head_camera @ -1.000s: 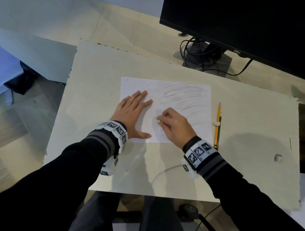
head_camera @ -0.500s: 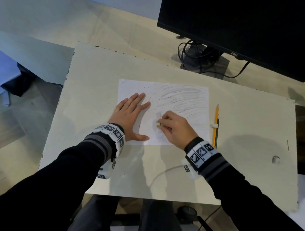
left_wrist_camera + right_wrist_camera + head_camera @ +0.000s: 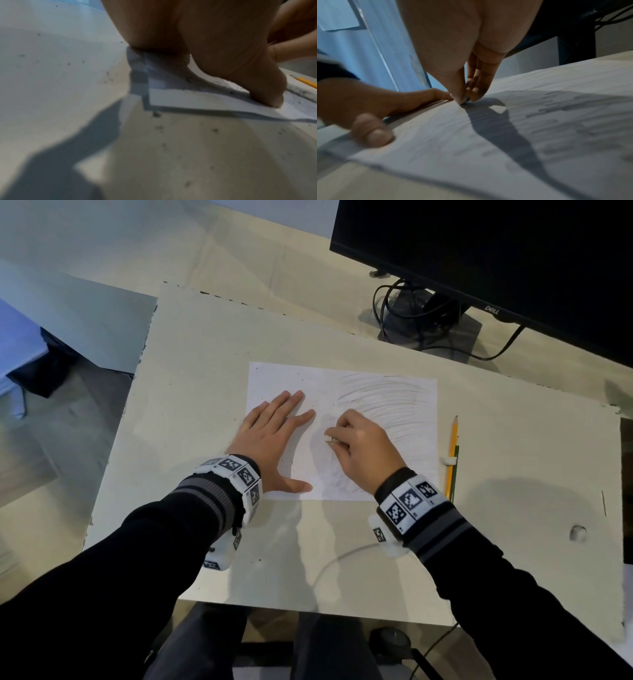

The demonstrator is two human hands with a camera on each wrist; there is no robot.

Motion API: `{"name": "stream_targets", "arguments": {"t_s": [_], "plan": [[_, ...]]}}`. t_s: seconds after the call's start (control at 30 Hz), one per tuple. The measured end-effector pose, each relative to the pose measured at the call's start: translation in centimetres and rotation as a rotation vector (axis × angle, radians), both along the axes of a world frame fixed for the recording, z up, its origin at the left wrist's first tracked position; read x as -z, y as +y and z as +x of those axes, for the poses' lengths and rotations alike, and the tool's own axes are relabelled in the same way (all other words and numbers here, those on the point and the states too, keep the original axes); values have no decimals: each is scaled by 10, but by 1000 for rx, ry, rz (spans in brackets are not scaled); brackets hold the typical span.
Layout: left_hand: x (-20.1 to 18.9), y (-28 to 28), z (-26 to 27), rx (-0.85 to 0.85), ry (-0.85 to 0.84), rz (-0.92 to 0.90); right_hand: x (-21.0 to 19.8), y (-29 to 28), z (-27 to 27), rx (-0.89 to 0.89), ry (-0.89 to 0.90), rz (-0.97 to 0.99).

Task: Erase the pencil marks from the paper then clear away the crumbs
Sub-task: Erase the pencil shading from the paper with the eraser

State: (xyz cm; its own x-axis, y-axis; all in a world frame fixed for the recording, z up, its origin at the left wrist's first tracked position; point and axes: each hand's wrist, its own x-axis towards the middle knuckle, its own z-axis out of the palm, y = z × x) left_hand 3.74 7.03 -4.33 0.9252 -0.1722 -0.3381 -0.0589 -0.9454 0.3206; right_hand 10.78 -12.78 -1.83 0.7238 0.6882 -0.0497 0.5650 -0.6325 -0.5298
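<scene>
Under the left hand (image 3: 274, 440), flat with straight fingers at mid-frame, part of the paper (image 3: 342, 385) is covered; dark crumbs (image 3: 159, 127) beside its corner are blurred. The eraser (image 3: 464, 100) is nearly buried: only a pale tip shows between the pinching thumb and fingertips of the right hand (image 3: 363, 450), touching the sheet's middle. Pencil marks (image 3: 387, 398) fill the paper's right half.
</scene>
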Motion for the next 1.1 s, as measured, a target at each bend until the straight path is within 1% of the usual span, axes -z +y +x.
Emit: {"name": "stream_targets", "arguments": {"t_s": [0.1, 0.23, 0.3, 0.4, 0.47, 0.57, 0.63, 0.8, 0.97, 1.03, 1.1], "plan": [[1, -1, -1, -3, -7, 5, -4, -3, -3, -63, 41, -28], [0, 0, -1, -10, -3, -19, -3, 10, 29, 35, -26, -4], [-1, 0, -1, -10, -1, -21, -2, 12, 31, 50, -46, 4], [0, 0, 0, -1, 2, 0, -5, 3, 13, -68, -26, -37], [0, 0, 0, -5, 4, 7, -10, 1, 16, -133, -11, -67], [-1, -1, 0, 2, 6, -3, -11, 16, 45, -34, -60, -66], [-1, 0, 0, -4, 4, -3, -9, 21, 54, -7, -78, -75], [0, -1, 0, -10, 5, -1, -16, 6, 32, -117, 6, -120], [0, -1, 0, -14, 7, -10, -14, 26, 64, -37, -62, -121], [1, -1, 1, -12, 9, 1, -12, 23, 55, -45, -53, -124], [2, -1, 0, -16, 5, -3, -14, 14, 41, -101, -17, -127]]}}
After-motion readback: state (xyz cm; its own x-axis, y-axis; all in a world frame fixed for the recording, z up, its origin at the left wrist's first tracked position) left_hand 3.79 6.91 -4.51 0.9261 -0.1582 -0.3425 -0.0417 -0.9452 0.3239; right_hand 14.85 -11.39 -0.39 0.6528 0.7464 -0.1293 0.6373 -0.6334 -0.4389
